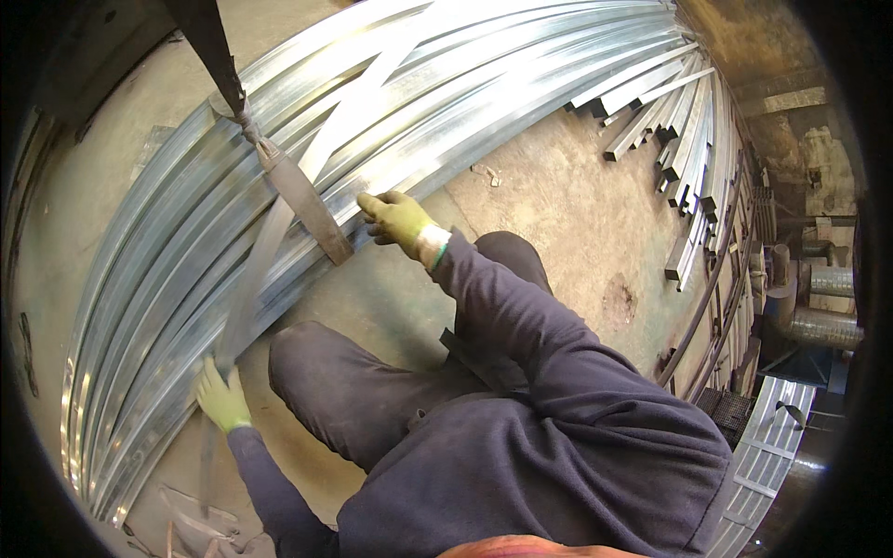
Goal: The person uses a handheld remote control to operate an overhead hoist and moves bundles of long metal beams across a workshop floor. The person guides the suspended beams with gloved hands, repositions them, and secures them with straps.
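Note:
A large bundle of long, shiny metal profiles (177, 270) lies across the floor in front of my bent knees. My left hand (223, 400), in a yellow-green work glove, grips a flat grey strapping band (244, 293) at the bundle's near left side. The band is smeared by motion; it crosses over the profiles, and a thin length hangs below the hand. My right hand (400, 223), gloved alike, is raised by the bundle's near edge with its fingers apart and nothing in them. Just left of it, a dirty lifting sling (307, 205) wraps over the profiles.
A dark strap or hook piece (209, 51) rises from the sling at the upper left. Loose square tubes (684, 153) fan out at the upper right. Another strapped stack of profiles (767, 446) lies at the lower right. Crumpled sheeting (200, 521) is on the floor lower left.

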